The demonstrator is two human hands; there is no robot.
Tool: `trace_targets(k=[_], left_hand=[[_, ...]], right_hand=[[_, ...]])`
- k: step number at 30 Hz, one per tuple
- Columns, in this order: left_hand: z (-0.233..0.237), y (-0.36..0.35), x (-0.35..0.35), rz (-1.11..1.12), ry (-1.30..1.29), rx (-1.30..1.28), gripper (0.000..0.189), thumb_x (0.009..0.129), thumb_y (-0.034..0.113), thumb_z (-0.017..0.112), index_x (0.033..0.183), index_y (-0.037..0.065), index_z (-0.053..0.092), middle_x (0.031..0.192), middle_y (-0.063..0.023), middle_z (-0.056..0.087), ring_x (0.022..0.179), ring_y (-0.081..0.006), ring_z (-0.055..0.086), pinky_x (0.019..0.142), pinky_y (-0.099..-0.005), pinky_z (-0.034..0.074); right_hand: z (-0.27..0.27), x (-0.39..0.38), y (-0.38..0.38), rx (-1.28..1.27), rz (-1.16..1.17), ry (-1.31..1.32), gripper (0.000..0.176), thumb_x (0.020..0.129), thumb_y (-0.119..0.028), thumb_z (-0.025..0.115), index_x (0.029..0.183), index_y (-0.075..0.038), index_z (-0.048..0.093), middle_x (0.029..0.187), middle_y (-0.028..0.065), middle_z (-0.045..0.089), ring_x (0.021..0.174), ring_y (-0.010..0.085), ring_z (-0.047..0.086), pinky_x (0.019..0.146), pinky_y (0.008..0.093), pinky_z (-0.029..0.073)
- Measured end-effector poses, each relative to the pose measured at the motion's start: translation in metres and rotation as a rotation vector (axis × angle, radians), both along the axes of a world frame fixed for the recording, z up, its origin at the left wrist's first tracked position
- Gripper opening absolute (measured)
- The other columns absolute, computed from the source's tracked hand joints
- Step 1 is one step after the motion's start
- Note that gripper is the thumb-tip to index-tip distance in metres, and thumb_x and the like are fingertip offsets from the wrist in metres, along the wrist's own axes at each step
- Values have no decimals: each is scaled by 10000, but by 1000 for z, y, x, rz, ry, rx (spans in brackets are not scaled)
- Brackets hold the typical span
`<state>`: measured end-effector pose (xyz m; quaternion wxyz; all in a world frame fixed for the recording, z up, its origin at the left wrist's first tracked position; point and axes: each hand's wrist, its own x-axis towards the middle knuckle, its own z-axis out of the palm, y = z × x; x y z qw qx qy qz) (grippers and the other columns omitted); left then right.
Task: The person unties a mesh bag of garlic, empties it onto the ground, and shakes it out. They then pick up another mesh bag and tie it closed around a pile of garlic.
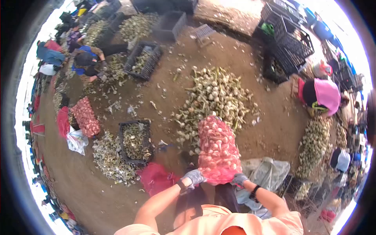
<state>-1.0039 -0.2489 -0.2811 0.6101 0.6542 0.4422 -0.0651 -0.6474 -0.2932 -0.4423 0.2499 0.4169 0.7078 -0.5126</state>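
A full red mesh sack of garlic [217, 149] stands upright in front of me on the dirt ground. My left hand [192, 178], in a grey glove, grips the sack's near end on the left. My right hand [239, 180], also gloved and with a dark wristband, grips the same end on the right. Just beyond the sack lies a big loose heap of garlic bulbs [215, 94]. Both my forearms are bare and reach forward from an orange shirt.
A black crate of garlic [135, 141] sits left of me beside a heap of trimmings [107, 156]. Another filled red sack [85, 116] lies further left. A person in a pink hat [323, 96] crouches at right; another person [86, 62] works at upper left. Black crates [288, 39] stack behind.
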Motion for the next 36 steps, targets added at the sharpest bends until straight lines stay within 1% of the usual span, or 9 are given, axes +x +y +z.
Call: trace_targets(k=[3,7,9,13,16,20,22,29,36], left_hand=[[50,29,5,147,110,608,195,848,240,471,806,130,626,673,-76,595,660,-227,600,646,-348,479],[214,90,16,604,-141,546,227,806,299,556,827,82,620,714,-126,605,629,-267,587,600,-346,466],[298,100,20,581,-30,507,143,785,187,616,840,55,636,647,-70,594,589,-103,545,551,-284,434],[405,20,16,555,-199,628,87,763,123,629,739,48,591,587,-105,535,528,-176,548,532,-298,436],[411,-38,16,492,-298,447,85,764,111,634,785,39,594,606,-77,539,571,-205,557,551,-290,441],[349,-79,21,648,-166,140,123,788,146,625,817,27,606,673,-97,586,611,-168,560,582,-292,446],[301,-88,27,613,30,280,208,785,258,589,814,54,620,727,-135,614,695,-265,606,619,-332,467],[37,-159,30,691,124,11,311,734,349,637,828,53,623,775,-168,618,749,-314,594,672,-379,452],[-5,-145,-8,624,196,-297,462,693,322,695,984,-18,581,916,-161,618,854,-245,587,752,-323,444]], right_hand=[[210,-36,117,-98,-487,-236,266,615,-242,713,808,-67,657,698,52,620,615,138,545,560,329,460],[404,-40,170,23,-1070,159,100,575,-32,659,636,-34,580,573,-38,499,502,67,446,410,266,354],[456,-17,171,330,-748,240,97,569,-1,649,629,-6,573,572,-26,500,560,92,473,471,284,400],[575,-32,93,425,-751,211,169,523,-71,675,563,-24,517,538,-23,503,529,58,436,460,256,350],[541,14,45,679,-410,298,186,501,-117,701,558,-42,541,494,-8,485,494,66,437,459,256,347],[479,-8,17,272,-852,693,215,448,-127,687,602,-23,578,623,-20,538,592,66,452,484,250,329],[473,-25,21,185,-781,190,305,525,-145,674,793,-8,630,703,-15,566,610,67,481,538,249,404],[283,-49,-19,-33,-837,121,240,594,-117,723,777,-5,614,644,8,555,597,90,474,537,259,402],[219,-107,-26,-277,-1219,41,170,611,-69,690,751,-6,617,580,43,567,459,129,500,418,286,393]])
